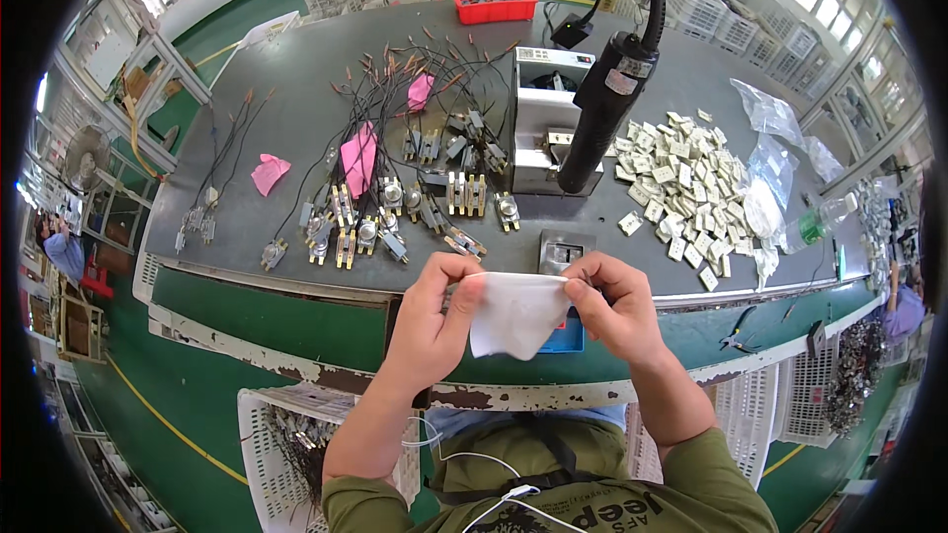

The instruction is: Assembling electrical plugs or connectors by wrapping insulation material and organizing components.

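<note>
Between both hands a small white sheet (518, 316) hangs by its upper edge over the front of the bench; whether it is paper, cloth or thin plastic I cannot make out. My left hand (430, 326) pinches the upper left corner between thumb and fingers. At the upper right corner my right hand (622, 316) pinches it the same way. Behind the sheet stands a small metal fixture (568, 245) with a square recess. The sheet partly covers a blue tray (565, 338) below the bench edge.
A black electric screwdriver (604, 109) hangs before a metal-cased machine (528, 123). Wired metal-and-grey components (464, 194) and pink scraps (359, 160) lie left; white rectangular blocks (681, 183) pile up right. Beyond are a red bin (496, 12), a bottle (822, 222) and pliers (739, 336).
</note>
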{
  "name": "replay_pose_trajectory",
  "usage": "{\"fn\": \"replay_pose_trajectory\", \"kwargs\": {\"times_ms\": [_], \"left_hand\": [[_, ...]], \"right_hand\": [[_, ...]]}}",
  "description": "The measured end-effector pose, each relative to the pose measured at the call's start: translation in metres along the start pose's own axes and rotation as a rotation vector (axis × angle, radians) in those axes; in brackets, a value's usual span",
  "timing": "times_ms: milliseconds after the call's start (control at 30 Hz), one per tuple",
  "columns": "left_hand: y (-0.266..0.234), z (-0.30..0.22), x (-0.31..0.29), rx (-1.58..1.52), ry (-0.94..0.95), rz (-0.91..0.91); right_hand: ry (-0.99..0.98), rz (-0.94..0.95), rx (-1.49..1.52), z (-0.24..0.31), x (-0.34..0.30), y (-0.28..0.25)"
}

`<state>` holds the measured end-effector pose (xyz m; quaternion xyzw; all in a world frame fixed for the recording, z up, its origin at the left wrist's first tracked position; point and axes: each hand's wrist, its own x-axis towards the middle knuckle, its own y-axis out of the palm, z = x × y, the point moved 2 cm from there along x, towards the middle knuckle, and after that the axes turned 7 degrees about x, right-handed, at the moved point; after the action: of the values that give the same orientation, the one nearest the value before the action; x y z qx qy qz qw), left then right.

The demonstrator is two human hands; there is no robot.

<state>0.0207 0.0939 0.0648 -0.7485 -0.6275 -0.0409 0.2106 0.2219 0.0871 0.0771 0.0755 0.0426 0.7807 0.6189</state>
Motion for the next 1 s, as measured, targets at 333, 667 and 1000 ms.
{"fn": "replay_pose_trajectory", "kwargs": {"times_ms": [333,667,1000], "left_hand": [[-0.004,-0.021,0.012,0.362,0.192,-0.068],[-0.015,-0.045,0.035,0.680,0.139,0.248],[-0.024,-0.051,0.046,0.867,0.203,0.286]], "right_hand": [[-0.025,0.010,-0.075,-0.003,-0.003,-0.005],[0.139,0.093,-0.272,-0.018,0.002,-0.001],[0.154,0.399,-0.125,-0.003,-0.021,0.033]]}}
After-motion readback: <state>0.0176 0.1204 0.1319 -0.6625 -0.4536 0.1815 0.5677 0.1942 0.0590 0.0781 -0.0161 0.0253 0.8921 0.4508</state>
